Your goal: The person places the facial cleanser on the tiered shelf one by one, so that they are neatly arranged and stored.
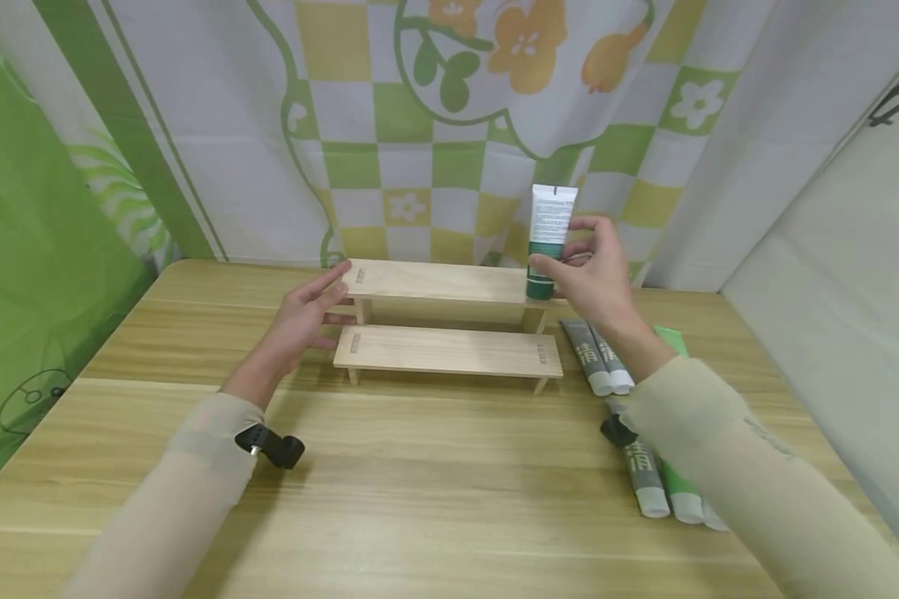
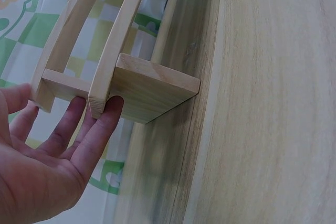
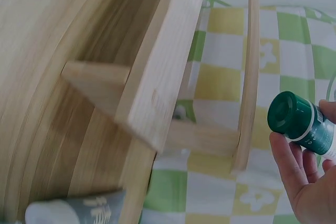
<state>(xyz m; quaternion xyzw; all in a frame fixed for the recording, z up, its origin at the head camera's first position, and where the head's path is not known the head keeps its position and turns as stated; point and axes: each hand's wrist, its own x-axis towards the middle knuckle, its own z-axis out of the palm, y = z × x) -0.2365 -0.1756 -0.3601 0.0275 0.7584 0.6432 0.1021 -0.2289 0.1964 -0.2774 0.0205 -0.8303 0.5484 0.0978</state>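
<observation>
A two-step wooden rack (image 1: 442, 351) stands on the table near the curtain. My left hand (image 1: 303, 318) touches its left end, fingers spread; in the left wrist view the fingertips (image 2: 113, 109) rest against the ends of the boards. In my right hand (image 1: 599, 270) is a white and green squeeze tube (image 1: 551, 229), pinched between thumb and fingers and held upright, green cap down. It stands at the right end of the upper board (image 1: 442, 281). The right wrist view shows the green cap (image 3: 290, 114) apart from the rack's boards.
Several squeeze tubes lie on the table at the right: grey ones (image 1: 586, 353) with white caps and a light green one (image 1: 677, 478), partly hidden under my right sleeve. A patterned curtain (image 1: 412, 179) hangs behind the table (image 1: 419, 499). A white panel (image 1: 839, 249) borders the right side.
</observation>
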